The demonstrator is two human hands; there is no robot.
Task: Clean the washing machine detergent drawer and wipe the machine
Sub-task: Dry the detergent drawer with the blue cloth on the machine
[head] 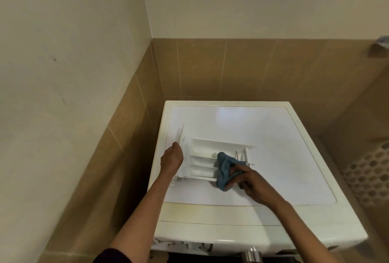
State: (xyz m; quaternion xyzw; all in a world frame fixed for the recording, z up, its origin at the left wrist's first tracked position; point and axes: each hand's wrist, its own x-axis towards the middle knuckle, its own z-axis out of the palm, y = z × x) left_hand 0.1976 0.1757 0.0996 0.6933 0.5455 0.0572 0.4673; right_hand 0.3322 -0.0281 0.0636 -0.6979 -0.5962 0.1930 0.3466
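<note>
The white detergent drawer (202, 157) lies on top of the white washing machine (273, 147), near its left side, with its front panel pointing left. My left hand (171, 160) grips that front panel and steadies the drawer. A bunched blue cloth (224, 168) sits in the drawer's compartments, and my right hand (250, 180) grips it from the right. The cloth hides part of the middle compartments.
The machine stands in a corner with tan tiled walls (210, 69) behind it and to its left. A white perforated basket (370, 178) stands to the right. The empty drawer slot (185, 246) shows at the machine's front edge, near a metal knob (253, 252).
</note>
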